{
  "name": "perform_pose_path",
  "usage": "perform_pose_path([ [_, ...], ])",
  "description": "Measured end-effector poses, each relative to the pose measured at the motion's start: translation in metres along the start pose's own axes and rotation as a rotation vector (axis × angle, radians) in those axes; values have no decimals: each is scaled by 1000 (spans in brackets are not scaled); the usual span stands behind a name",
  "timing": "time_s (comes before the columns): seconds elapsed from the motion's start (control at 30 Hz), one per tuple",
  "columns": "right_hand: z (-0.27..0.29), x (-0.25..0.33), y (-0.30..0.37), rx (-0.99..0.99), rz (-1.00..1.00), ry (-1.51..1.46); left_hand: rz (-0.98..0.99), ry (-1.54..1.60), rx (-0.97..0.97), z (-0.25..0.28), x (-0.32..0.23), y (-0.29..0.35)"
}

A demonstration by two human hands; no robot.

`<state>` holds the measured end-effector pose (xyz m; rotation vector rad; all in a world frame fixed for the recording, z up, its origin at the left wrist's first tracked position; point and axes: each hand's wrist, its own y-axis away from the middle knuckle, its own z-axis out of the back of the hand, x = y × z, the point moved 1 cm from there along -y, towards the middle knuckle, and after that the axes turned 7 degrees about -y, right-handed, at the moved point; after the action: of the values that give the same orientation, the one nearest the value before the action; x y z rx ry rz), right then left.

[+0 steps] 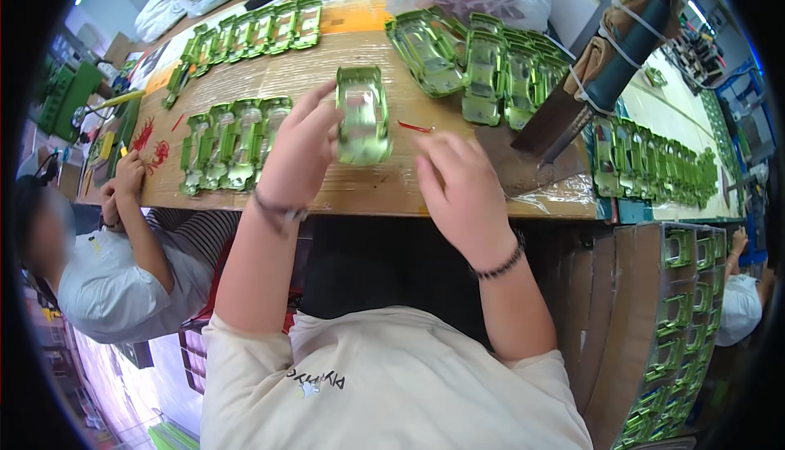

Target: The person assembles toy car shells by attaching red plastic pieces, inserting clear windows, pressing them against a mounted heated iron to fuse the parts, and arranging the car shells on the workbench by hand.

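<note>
Over at the left of the frame, a co-worker's hand (129, 173) is resting near tangled red strands (155, 154), and a front row of green shells (245, 141) is lining up just before the centre. Now the left hand (296, 155): its fingers are closing along the left side of one car-shaped green shell (362, 119), upper centre, gripping it by the edge. That's looking sensible, since an edge hold is leaving the middle uncovered; steadying it would be helping, because its outline is blurring. Just right of it, a slim red piece (414, 127) is lying on the tabletop (384, 186). The right hand (468, 188) is hovering close by, fingers loosely curling and well parted, apparently gripping nothing; whether a fingertip is touching the red piece, I'm not able to tell. A light fingertip pinch would be suiting something so thin. Farther right, more green shells (484, 82) are crowding the upper part, beside a dark, strapped post (564, 98).
</note>
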<state>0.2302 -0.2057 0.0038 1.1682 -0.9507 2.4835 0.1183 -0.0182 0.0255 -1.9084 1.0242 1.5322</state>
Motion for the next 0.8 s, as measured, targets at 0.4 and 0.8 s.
perform_pose_path([
  [0.4,-24,-20,-27,-20,-5,517,-235,-744,-161,-6,15,-57],
  [0.8,-18,-2,-15,106,38,650,-560,-1807,-500,49,23,44],
])
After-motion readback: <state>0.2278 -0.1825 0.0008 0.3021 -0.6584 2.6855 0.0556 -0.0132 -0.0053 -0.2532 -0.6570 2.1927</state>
